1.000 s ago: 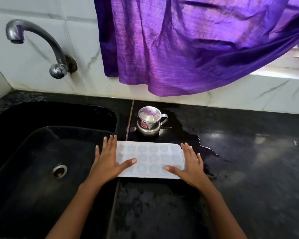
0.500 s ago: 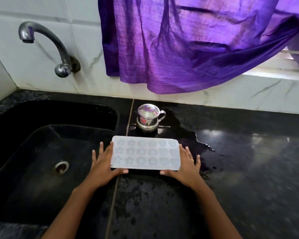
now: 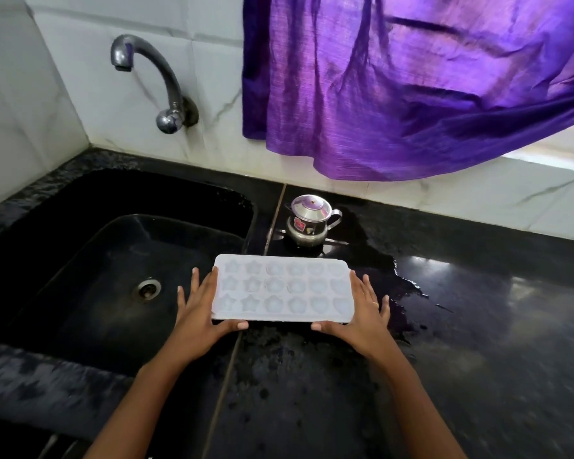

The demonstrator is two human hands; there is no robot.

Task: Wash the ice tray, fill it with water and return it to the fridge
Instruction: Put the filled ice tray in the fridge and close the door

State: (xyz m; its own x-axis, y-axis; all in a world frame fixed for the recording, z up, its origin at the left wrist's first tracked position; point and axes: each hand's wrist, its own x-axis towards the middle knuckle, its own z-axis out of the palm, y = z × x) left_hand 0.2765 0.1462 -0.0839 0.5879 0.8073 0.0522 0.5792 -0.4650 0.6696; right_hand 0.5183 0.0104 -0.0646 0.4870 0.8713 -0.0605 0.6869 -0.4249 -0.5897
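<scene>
Ice tray [image 3: 282, 289] held between both hands, just above the counter [image 3: 312, 392] by the sink's right rim

Left hand [image 3: 201, 313] and right hand [image 3: 362, 314] press flat on its short ends, fingers straight, thumbs on the near edge. Its long axis runs left-right. The sink [image 3: 90, 279] is left and the tap [image 3: 171, 91] far-left, so I'd guess it heads there. A second ago the hands lay on top; now it looks lifted.

sink [image 3: 80, 260] left w/ tap [image 3: 153, 77] behind, ice tray [image 3: 280, 288] at sink's right edge, pot [image 3: 309, 220] behind tray
</scene>
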